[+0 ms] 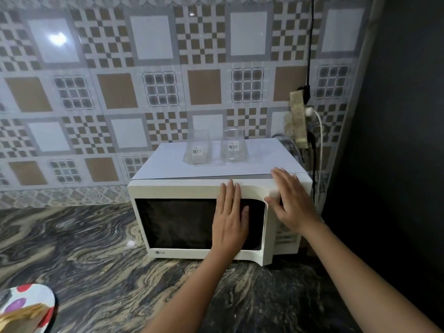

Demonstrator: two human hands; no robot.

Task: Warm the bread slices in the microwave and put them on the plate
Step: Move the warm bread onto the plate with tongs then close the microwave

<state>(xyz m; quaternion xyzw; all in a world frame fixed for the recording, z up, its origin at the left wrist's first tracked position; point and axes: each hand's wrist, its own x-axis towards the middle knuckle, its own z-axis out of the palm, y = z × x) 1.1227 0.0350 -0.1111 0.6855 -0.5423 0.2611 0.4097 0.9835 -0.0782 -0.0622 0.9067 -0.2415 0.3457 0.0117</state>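
A white microwave stands on the marbled counter against the tiled wall, its dark-windowed door pushed against the body. My left hand lies flat on the right side of the door window, fingers together and pointing up. My right hand rests spread over the upper right corner of the microwave, covering the control panel, with the thumb at the door's edge. At the bottom left corner a dotted plate peeks into view with a bread slice on it. The inside of the microwave is hidden.
Two clear glasses stand upside down on top of the microwave. A power strip with plugs and cables hangs on the wall right of it. A dark wall closes the right side. The marbled counter spreads left and front.
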